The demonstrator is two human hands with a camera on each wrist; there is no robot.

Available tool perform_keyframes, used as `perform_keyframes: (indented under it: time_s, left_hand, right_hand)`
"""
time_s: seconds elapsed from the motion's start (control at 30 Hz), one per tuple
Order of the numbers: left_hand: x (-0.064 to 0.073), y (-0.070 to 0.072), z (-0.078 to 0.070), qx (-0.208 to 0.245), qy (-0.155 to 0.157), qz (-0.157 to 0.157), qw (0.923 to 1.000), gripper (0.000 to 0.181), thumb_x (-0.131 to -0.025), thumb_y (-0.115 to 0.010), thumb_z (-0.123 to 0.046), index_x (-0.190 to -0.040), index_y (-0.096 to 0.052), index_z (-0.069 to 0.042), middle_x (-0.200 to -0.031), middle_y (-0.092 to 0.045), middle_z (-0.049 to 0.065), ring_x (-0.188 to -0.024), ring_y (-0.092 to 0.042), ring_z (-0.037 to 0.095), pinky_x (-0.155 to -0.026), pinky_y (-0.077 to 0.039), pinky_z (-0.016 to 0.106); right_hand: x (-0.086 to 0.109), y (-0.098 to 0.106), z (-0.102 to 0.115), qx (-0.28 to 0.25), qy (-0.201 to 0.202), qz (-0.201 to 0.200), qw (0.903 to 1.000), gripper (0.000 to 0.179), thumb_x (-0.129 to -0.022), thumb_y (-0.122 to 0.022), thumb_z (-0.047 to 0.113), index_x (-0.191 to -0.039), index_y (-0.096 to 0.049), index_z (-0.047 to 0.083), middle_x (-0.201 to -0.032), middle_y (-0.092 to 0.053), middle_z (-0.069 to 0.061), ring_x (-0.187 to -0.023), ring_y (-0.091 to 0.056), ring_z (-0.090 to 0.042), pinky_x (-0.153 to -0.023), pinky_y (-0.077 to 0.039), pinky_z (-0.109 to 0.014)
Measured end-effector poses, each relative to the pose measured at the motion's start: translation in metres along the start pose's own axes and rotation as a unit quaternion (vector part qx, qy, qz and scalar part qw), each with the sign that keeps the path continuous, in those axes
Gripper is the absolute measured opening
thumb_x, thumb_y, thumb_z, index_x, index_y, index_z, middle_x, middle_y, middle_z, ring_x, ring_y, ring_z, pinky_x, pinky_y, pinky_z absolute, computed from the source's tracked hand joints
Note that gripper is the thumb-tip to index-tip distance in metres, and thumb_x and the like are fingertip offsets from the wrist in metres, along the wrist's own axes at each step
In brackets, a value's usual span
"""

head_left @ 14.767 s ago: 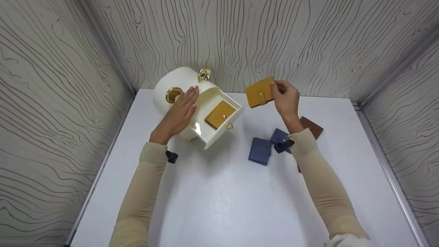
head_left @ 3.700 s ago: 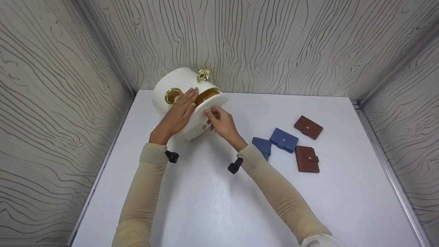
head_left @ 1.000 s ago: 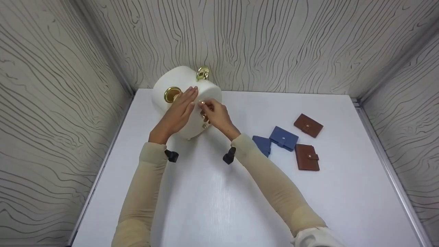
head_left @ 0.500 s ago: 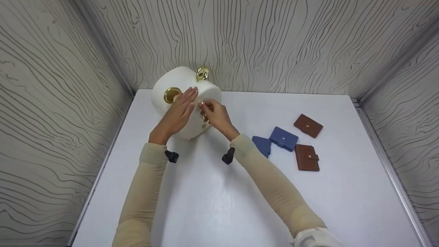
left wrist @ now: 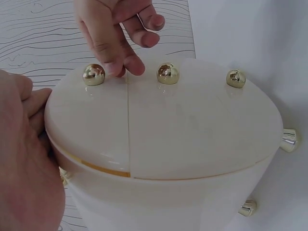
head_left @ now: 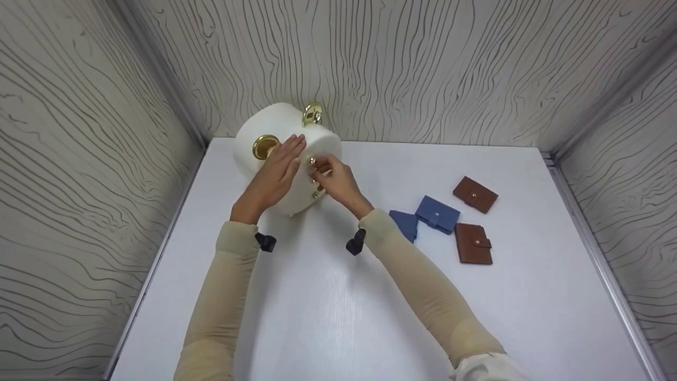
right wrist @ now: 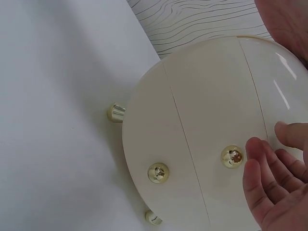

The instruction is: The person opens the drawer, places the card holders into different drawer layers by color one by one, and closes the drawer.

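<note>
A white rounded drawer box (head_left: 288, 114) with gold trim stands at the back left, its drawer fronts flush apart from a thin amber line along the top drawer's edge in the left wrist view. My left hand (head_left: 272, 177) rests on its upper side with straight fingers. In front of the drawers is my right hand (head_left: 338, 180), fingers loosely bent and holding nothing. Its fingertips are between the top knob (left wrist: 94, 74) and the middle knob (left wrist: 167, 73). The bottom knob (left wrist: 236, 78) is apart from the hand. No mustard wallet shows now.
On the white table (head_left: 328, 317), right of the box, lie a blue wallet (head_left: 438, 214), another blue wallet (head_left: 403, 225) partly behind the right sleeve, and two brown wallets, one farther back (head_left: 475, 194) and one nearer (head_left: 473, 243). Wood-patterned walls (head_left: 423, 69) enclose the table.
Earlier, a drawer stood out with one mustard wallet inside while my right hand held another. The drawer has since gone in. My right hand has just let go of the top knob and moved slightly down.
</note>
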State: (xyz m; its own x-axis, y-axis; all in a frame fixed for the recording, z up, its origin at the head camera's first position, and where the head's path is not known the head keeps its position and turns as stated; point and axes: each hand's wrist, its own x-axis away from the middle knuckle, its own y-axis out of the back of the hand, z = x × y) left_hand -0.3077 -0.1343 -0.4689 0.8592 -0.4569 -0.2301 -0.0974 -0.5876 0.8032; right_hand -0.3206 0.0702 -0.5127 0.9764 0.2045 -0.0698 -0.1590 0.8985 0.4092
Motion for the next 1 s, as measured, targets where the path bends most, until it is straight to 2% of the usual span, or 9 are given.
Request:
perform_keyframes:
  time_s: [0.2, 0.43, 0.77, 1.0]
  left_hand:
    - [0.000, 0.000, -0.001, -0.002, 0.003, 0.001, 1.0000, 0.054, -0.118, -0.030, -0.033, -0.170, -0.030, -0.016, -0.178, -0.025, -0.002, -0.168, -0.015, 0.020, -0.139, -0.003, 0.042]
    - [0.001, 0.000, -0.002, 0.010, 0.007, 0.001, 0.9999, 0.054, -0.119, -0.031, -0.036, -0.170, -0.030, -0.018, -0.178, -0.025, -0.005, -0.168, -0.015, 0.018, -0.139, -0.004, 0.042]
    - [0.000, 0.001, -0.002, 0.014, 0.005, 0.002, 0.9999, 0.054, -0.119, -0.031, -0.033, -0.170, -0.029, -0.018, -0.178, -0.024, -0.005, -0.168, -0.014, 0.018, -0.139, -0.003, 0.040]
    - [0.000, 0.001, -0.001, 0.019, 0.003, 0.001, 0.9998, 0.053, -0.119, -0.030, -0.033, -0.170, -0.029, -0.017, -0.178, -0.024, -0.004, -0.168, -0.014, 0.019, -0.139, -0.003, 0.042]
  right_hand:
    - [0.002, -0.001, -0.007, 0.015, -0.020, -0.002, 0.9997, 0.029, -0.106, -0.068, 0.019, -0.128, -0.063, 0.002, -0.118, -0.073, -0.014, -0.096, -0.076, -0.040, -0.069, -0.061, -0.026]
    - [0.002, -0.001, -0.013, 0.013, -0.034, -0.003, 0.9993, 0.032, -0.106, -0.068, 0.025, -0.127, -0.063, 0.001, -0.115, -0.072, -0.016, -0.099, -0.076, -0.043, -0.072, -0.064, -0.030]
    - [0.001, -0.007, -0.023, 0.054, -0.044, 0.001, 0.9976, 0.037, -0.109, -0.062, 0.040, -0.124, -0.065, 0.006, -0.112, -0.075, -0.010, -0.095, -0.077, -0.037, -0.069, -0.058, -0.026]
    - [0.000, -0.010, -0.026, 0.059, -0.051, 0.018, 0.9968, 0.038, -0.111, -0.058, 0.041, -0.122, -0.067, 0.006, -0.107, -0.074, -0.008, -0.094, -0.077, -0.035, -0.068, -0.056, -0.025]
